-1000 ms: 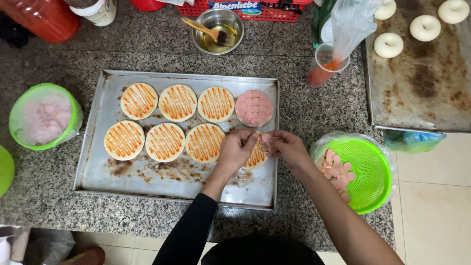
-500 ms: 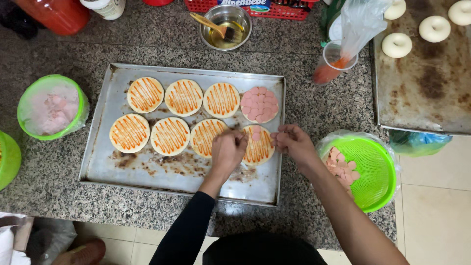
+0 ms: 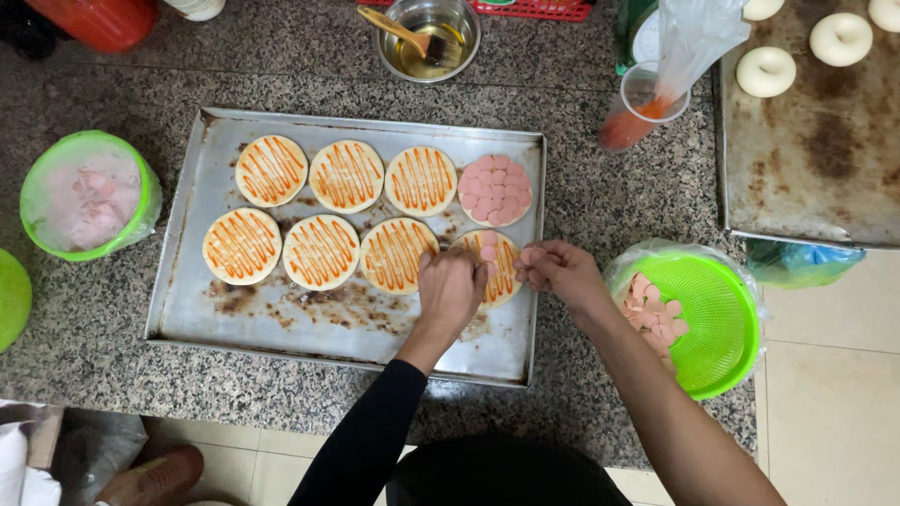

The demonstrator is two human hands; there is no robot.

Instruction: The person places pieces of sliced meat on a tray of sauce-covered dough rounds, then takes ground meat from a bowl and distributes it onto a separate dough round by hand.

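Two hands noted: my left hand [image 3: 453,286] presses slices onto the dough round [image 3: 491,267]; right hand [image 3: 555,272], at 3 o'clock, pinches sausage slices [image 3: 531,255].

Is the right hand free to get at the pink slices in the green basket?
Probably yes: the right hand sits just beside the green basket, whose top is open, and nothing lies between it and the pink slices, though it already pinches some.

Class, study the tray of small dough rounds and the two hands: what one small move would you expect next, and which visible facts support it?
Probably the left hand lays another pink sausage slice on the half-covered dough round beneath it. That round shows only a few slices over its sauce stripes, while the finished round above is fully covered. The right hand holds slices beside it, near the green basket.
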